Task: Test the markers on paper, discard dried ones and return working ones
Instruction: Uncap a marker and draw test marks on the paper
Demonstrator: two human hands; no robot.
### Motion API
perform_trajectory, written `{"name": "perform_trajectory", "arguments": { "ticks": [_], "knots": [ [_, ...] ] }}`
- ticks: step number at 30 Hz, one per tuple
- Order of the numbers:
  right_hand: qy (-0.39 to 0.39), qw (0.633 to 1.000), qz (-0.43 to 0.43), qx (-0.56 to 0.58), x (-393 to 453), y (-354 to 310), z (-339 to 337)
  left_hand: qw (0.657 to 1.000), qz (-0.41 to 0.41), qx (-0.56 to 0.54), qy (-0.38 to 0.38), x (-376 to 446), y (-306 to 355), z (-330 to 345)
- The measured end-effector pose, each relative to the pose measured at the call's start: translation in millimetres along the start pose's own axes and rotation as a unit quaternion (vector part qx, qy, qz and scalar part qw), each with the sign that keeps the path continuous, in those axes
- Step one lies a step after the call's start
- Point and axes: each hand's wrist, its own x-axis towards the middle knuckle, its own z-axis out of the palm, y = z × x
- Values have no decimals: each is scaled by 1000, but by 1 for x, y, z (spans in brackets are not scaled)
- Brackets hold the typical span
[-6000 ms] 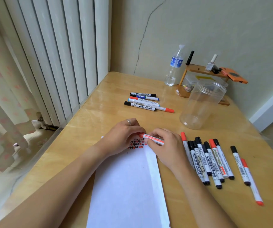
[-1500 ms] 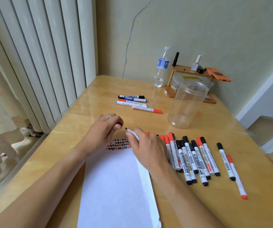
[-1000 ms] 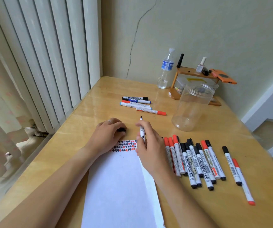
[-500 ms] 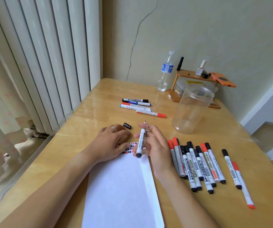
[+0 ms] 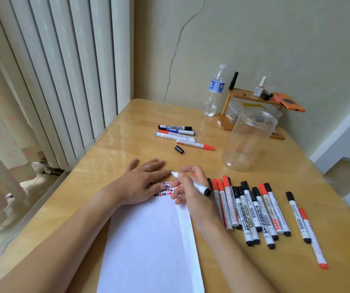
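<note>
Right hand [image 5: 193, 194] grips an uncapped black marker [image 5: 192, 183], tip at the far edge of the paper [image 5: 148, 240]. Left hand [image 5: 143, 182] lies flat, fingers straight, on that edge. Black cap [image 5: 179, 149] lies loose beyond. One marker in the row [image 5: 252, 212] reads "WHITEBOARD MARKER".

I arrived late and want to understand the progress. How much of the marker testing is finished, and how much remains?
Done: red and black test marks sit at the top of the paper, and a small group of markers lies set apart. In hand: the right hand holds an uncapped marker; its black cap lies loose, the left hand rests flat on the paper. Left: a large row of capped markers; the jar looks empty.
</note>
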Motion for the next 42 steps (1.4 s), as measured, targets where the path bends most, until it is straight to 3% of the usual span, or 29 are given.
{"name": "perform_trajectory", "arguments": {
  "ticks": [16, 22, 24, 29, 34, 36, 39, 42],
  "knots": [
    [30, 973, -11, -230, 2, -1, -16, 1000, -10, -16, -6, -1, 3, -1],
    [86, 949, -29, -302, 5, 2, -18, 999, -30, -5, -16, -2, 8, -3],
    [108, 944, -60, -305, 2, 2, -14, 999, -35, 8, -25, -1, 10, -4],
    [49, 965, -160, -202, -9, 0, 5, 999, -39, 11, -16, 1, 8, 0],
    [130, 897, -353, -233, -17, -8, 10, 999, -33, 2, 3, 1, 8, 1],
    [116, 903, -355, -212, -18, -10, 9, 999, -32, -11, 22, 0, 8, -1],
    [28, 924, -283, -254, -20, -13, 6, 998, -36, -23, 51, -1, 9, -4],
    [-70, 891, -240, -378, -14, -10, -1, 997, -47, -20, 66, -2, 5, -6]
  ]
}}
